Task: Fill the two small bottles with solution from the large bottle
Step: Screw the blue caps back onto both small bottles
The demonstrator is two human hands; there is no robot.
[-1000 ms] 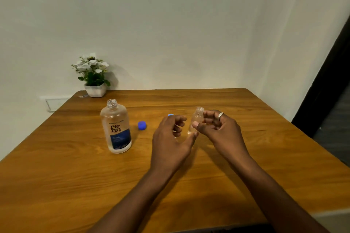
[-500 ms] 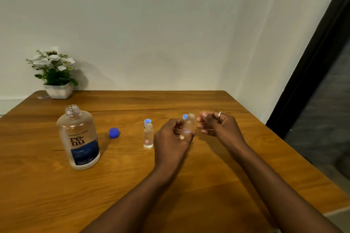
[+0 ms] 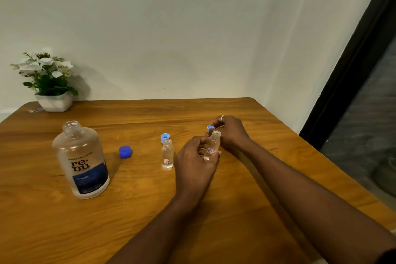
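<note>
The large clear bottle (image 3: pixel 81 161) with a dark blue label stands uncapped at the table's left. Its dark blue cap (image 3: pixel 125 152) lies to its right. One small clear bottle (image 3: pixel 167 154) stands open mid-table, a light blue cap (image 3: pixel 165 136) just behind it. My left hand (image 3: pixel 195 161) grips the second small bottle (image 3: pixel 212 145), tilted slightly, open at the top. My right hand (image 3: pixel 230 130) is just behind it, fingers pinched on a small light blue cap (image 3: pixel 210 127).
A white pot of artificial flowers (image 3: pixel 50 83) sits at the far left corner of the wooden table (image 3: pixel 235 210). A white wall runs behind. The table's right edge drops off toward a dark door frame (image 3: pixel 351 66).
The view has swung right and then steadied. My left hand took over the small bottle from my right, which drew back a little with the light blue cap.
</note>
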